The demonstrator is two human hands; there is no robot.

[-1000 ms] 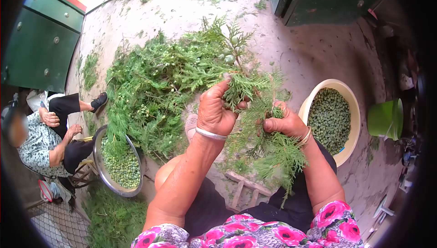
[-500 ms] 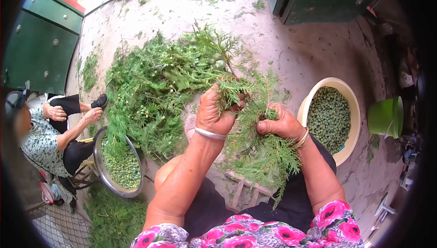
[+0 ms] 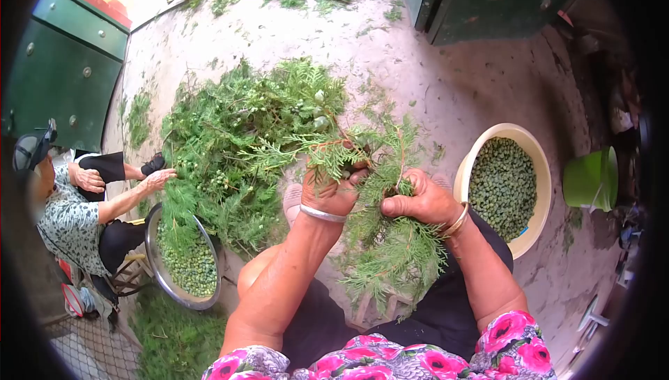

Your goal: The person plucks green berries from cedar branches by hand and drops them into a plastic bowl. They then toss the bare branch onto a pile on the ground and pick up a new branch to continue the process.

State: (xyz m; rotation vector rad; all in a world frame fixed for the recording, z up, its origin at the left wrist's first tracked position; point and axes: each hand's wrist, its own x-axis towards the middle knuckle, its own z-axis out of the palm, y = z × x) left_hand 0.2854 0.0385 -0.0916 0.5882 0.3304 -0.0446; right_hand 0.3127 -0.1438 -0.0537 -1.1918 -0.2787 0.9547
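Note:
A leafy green cedar branch (image 3: 397,258) with flat, scaly sprays is held in front of me in both hands. My left hand (image 3: 326,195), with a silver bangle, is closed around its upper stems, fingertips partly hidden by foliage. My right hand (image 3: 421,200), with a gold-coloured bangle, pinches a stem between thumb and fingers just to the right. A few pale green cones (image 3: 320,122) show on a sprig above my left hand. The lower sprays droop over my lap.
A heap of cut branches (image 3: 230,136) covers the floor ahead left. A cream basin (image 3: 461,178) of green cones stands right, near a green bucket (image 3: 590,179). Left, a seated co-worker (image 3: 73,223) reaches toward the heap beside a metal basin (image 3: 152,247) of cones.
My right hand has moved slightly left, closer to my left hand, and the branch has shifted with it. The co-worker's hand has reached farther toward the heap.

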